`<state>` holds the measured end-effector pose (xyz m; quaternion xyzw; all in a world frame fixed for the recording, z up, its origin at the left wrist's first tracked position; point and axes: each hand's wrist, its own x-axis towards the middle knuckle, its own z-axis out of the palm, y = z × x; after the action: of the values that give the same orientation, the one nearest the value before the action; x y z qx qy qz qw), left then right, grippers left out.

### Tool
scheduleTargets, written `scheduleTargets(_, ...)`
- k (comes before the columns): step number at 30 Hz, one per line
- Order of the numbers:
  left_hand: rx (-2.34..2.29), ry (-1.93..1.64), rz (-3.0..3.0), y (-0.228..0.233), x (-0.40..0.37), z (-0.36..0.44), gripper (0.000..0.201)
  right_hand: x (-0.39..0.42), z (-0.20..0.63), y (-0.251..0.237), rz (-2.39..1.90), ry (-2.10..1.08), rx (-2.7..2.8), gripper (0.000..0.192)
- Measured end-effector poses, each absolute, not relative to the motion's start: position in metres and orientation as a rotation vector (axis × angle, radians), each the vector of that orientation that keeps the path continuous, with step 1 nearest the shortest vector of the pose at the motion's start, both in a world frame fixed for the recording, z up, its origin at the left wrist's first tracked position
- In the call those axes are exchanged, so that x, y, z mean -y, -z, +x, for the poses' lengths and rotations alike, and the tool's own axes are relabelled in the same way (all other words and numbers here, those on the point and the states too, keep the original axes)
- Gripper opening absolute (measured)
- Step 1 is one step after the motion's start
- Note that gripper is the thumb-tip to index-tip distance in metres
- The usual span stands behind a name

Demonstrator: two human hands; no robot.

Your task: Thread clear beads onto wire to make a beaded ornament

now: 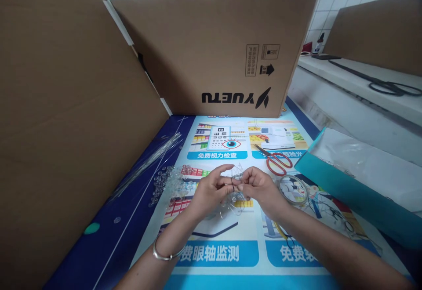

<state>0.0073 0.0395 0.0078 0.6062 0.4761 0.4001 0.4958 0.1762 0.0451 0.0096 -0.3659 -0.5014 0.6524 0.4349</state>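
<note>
My left hand [211, 189] and my right hand [260, 189] meet over the middle of a printed poster mat [227, 255]. Between their fingertips they pinch a small tangle of thin wire strung with clear beads [235, 180]. More of the wire and beads hangs below the hands. A silver bangle [163, 252] circles my left wrist. A scatter of clear beads [171, 184] lies just left of my left hand. Red-handled scissors [278, 160] lie behind my right hand, and a coil of thin wire [293, 191] sits to its right.
Cardboard sheets stand at the left [66, 127] and back [214, 48]. A bundle of thin clear strands [148, 162] lies along the left sheet. A teal box with a plastic bag [356, 180] lies at the right. Beyond it runs a white ledge with a black cable [389, 88].
</note>
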Motion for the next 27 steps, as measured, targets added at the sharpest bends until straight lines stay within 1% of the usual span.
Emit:
scheduleTargets(4,-1.327,-0.817,2.016,-0.008,-0.039,0.003,0.047,-0.047,0.179,-0.005,-0.917,-1.624,1.226,0.018)
scheduleTargets(8,-1.454,-0.749,2.247,-0.010,-0.034,0.014,0.038,-0.046,0.177,-0.004,-0.993,-1.514,1.347,0.014)
scheduleTargets(13,-1.556,-0.707,2.238,-0.015,-0.028,0.024,0.031,-0.044,0.176,-0.004,-1.141,-1.222,1.672,0.008)
scheduleTargets(20,-1.604,-0.691,2.308,-0.005,-0.029,0.019,0.016,-0.044,0.178,-0.005,-1.164,-0.942,1.944,0.011)
scheduleTargets(24,-1.407,-0.882,2.048,-0.008,-0.032,0.016,0.013,-0.043,0.179,-0.009,-1.166,-0.884,1.976,0.010)
scheduleTargets(27,-1.201,-1.012,1.722,-0.011,-0.035,0.014,0.015,-0.043,0.178,-0.011,-1.137,-0.887,2.029,0.020)
